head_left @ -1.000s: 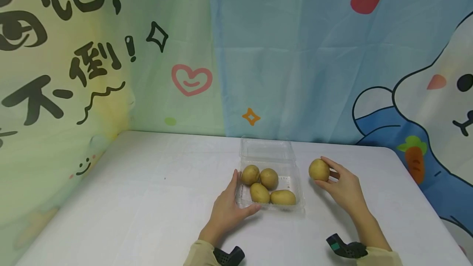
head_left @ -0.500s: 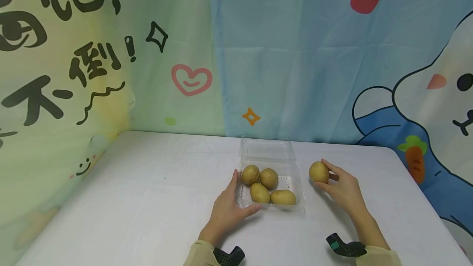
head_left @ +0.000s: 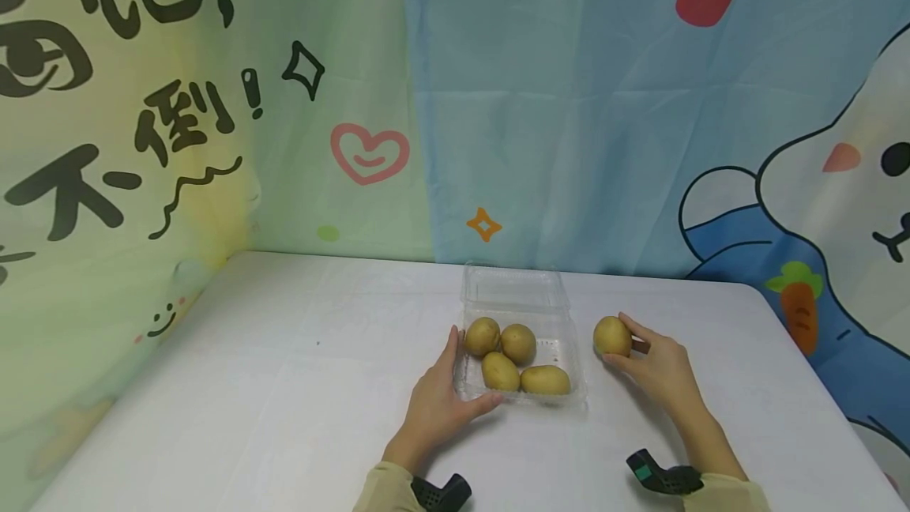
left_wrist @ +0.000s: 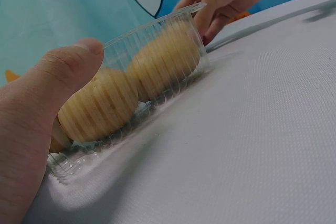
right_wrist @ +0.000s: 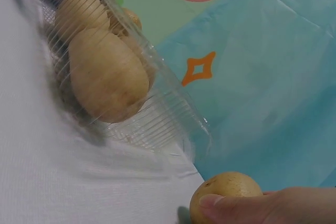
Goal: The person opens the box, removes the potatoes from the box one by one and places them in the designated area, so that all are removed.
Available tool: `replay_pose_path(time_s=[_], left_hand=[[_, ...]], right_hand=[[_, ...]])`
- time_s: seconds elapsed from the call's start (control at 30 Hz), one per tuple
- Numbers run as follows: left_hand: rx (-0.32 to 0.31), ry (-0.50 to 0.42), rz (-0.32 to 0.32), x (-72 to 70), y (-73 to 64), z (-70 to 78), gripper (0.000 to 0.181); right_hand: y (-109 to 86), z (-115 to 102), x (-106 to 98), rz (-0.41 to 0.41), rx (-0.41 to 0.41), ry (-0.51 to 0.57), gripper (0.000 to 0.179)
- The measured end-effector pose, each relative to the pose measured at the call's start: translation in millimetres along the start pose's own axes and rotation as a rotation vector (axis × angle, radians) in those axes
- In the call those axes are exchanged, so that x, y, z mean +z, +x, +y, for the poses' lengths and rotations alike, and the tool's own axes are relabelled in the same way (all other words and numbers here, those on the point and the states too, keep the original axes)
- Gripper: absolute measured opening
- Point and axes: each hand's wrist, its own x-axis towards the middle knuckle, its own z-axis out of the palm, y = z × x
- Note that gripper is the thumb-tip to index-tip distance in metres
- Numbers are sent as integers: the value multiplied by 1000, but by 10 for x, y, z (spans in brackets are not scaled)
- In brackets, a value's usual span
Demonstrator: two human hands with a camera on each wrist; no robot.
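A clear plastic clamshell box [head_left: 577,370] lies with its lid folded back on the white table, several yellow potatoes inside. My left hand [head_left: 437,409] grips its near-left corner, fingers along the left wall and thumb on the front rim; the thumb [left_wrist: 71,69] shows large in the left wrist view. To the right of the box, my right hand [head_left: 664,370] pinches a single round potato [head_left: 612,336] between thumb and fingers. In the right wrist view this held potato [right_wrist: 228,184] is close to the table, apart from the box.
The lid [head_left: 515,289] lies toward the table's back edge. Behind the white table [head_left: 284,385] hangs a printed curtain [head_left: 554,101]. A dark camera is strapped on each wrist.
My right hand has come slightly down and toward me with the potato in its grip. The left hand and the box have stayed in place.
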Motion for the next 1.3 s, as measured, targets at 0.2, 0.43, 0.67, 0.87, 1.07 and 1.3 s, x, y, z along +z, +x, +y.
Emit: replay_pose_path(time_s=[0.2,0.43,0.67,0.87,1.07,1.3], left_hand=[[-4,-4,-3,1,4,-2,113],[-8,-5,-7,0,5,-8,113],[-13,-7,-7,2,5,-5,113],[-22,8,-7,12,15,-16,114],[-24,2,-11,8,11,-16,114],[-15,2,-7,12,10,-18,113]], right_hand=[[2,7,5,-2,-13,-8,75],[1,16,6,-4,-23,-3,75],[16,38,18,-11,-13,-18,77],[35,70,28,3,-32,-32,76],[33,80,18,-9,-28,-16,74],[34,84,56,79,-91,-6,67]])
